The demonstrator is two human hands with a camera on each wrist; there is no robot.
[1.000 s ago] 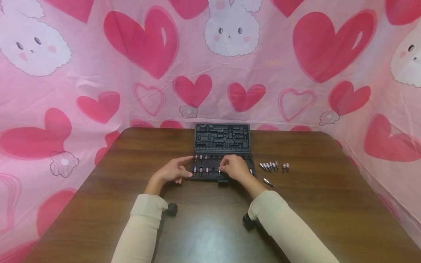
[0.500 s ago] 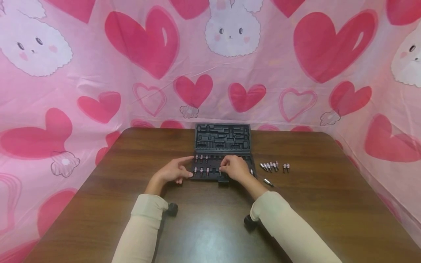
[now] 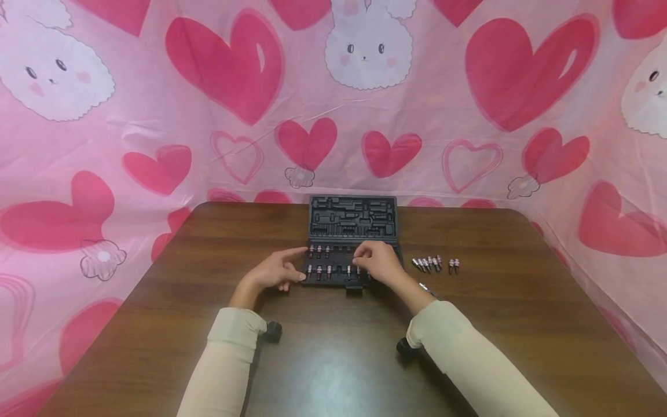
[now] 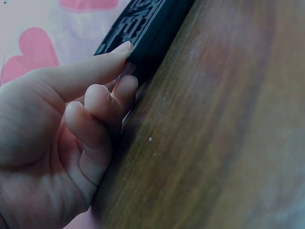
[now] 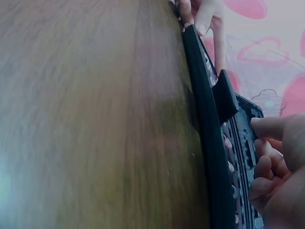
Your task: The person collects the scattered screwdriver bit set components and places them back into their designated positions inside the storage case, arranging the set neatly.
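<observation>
A black plastic case (image 3: pixel 352 220) lies with its lid up, bit sockets standing in two rows. My left hand (image 3: pixel 273 270) touches the case's left end, thumb at the front corner and straight index finger along the side; its other fingers are bent in the left wrist view. My right hand (image 3: pixel 377 262) hovers over the right half, fingertips beside a bit socket (image 3: pixel 349 272) in the front row. In the right wrist view the right hand's bent fingers (image 5: pixel 267 157) show nothing between them. The hand hides part of the right half.
On the brown table (image 3: pixel 333 353), right of the case, lie a group of bit sockets (image 3: pixel 428 264) and a pair of bit sockets (image 3: pixel 453 265). A longer silver piece (image 3: pixel 424 288) lies partly behind the right forearm. A pink printed cloth (image 3: pixel 339 104) hangs behind.
My right hand has let go of the bit socket in the front row and shifted slightly right and up. That bit socket now stands uncovered in its slot. The left hand stays put.
</observation>
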